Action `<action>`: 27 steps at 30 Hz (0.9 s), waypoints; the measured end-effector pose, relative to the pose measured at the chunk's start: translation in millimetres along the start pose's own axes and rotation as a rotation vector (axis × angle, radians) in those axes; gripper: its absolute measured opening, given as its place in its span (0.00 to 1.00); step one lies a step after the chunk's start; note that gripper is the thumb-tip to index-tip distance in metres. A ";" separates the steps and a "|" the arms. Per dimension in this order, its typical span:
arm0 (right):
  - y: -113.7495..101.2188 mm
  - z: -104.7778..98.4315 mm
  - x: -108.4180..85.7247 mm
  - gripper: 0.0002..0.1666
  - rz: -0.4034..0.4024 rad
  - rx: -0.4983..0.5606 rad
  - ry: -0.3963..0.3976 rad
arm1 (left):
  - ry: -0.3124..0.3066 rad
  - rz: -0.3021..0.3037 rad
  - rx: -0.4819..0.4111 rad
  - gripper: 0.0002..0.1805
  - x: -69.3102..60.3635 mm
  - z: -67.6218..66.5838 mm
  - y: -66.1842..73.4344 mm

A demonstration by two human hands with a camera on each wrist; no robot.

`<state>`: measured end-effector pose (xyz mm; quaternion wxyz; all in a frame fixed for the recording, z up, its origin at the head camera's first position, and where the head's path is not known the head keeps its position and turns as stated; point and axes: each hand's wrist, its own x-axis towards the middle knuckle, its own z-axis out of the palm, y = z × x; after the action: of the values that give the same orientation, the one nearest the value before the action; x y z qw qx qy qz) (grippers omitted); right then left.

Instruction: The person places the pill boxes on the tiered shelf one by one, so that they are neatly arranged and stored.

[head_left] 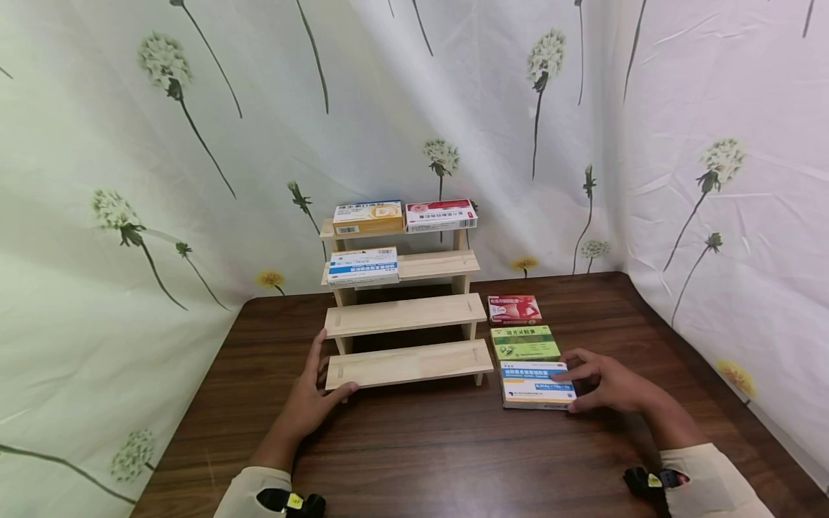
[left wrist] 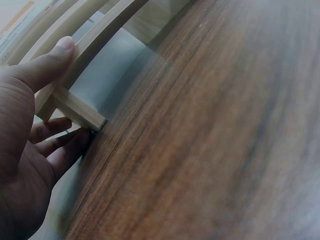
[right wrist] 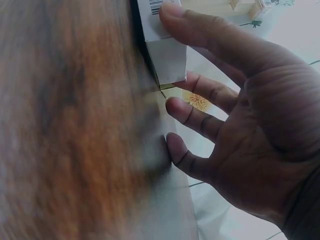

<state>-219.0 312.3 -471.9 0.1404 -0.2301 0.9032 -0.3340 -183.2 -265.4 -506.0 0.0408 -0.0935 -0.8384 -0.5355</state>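
A blue-and-white medicine box (head_left: 527, 392) is held at its right end by the right hand (head_left: 612, 385), with the thumb pressed on the near side, where black barcode lines are printed, and the first finger reached over the flat top. Its other fingers are bent a little and spread apart. The box, a flat block of smooth card with sharp corners, is seen on the brown table (head_left: 427, 446), to the right of the stepped wooden rack (head_left: 408, 365). Just behind it a green medicine box (head_left: 523, 345) is laid flat, and behind that a smaller red medicine box (head_left: 514, 309), so a short row is made. The left end of the rack's lowest board is gripped by the left hand (head_left: 314, 403), with the thumb on the board and the fingers bent round the side by the short leg. The rack is made of four long, thin boards of pale, bare wood, set like stairs. On its top step a yellow-and-white box (head_left: 367, 219) and a red-and-white box (head_left: 440, 217) are set side by side; on the next step down, another blue-and-white box (head_left: 361, 267) is placed at the left. Dark, wavy stripes are shown in the table's wood grain. Behind it all, a white cloth (head_left: 382, 137) is hung in soft folds (fluffy dandelions are printed on it).
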 end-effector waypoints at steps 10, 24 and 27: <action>-2.9 -1.5 -1.2 0.29 -0.041 0.010 0.023 | -0.004 -0.008 -0.002 0.66 0.6 -0.6 -1.3; -4.7 -8.3 -6.6 0.29 -0.056 0.004 0.106 | -0.004 0.002 0.007 0.66 0.3 -0.6 -1.4; -5.9 -10.2 -6.5 0.29 -0.040 0.030 0.107 | -0.002 0.002 0.006 0.66 0.4 -0.2 -1.7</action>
<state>-215.7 317.1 -459.8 0.0885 -0.2276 0.8997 -0.3619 -183.9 -266.2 -507.3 0.0408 -0.0947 -0.8400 -0.5327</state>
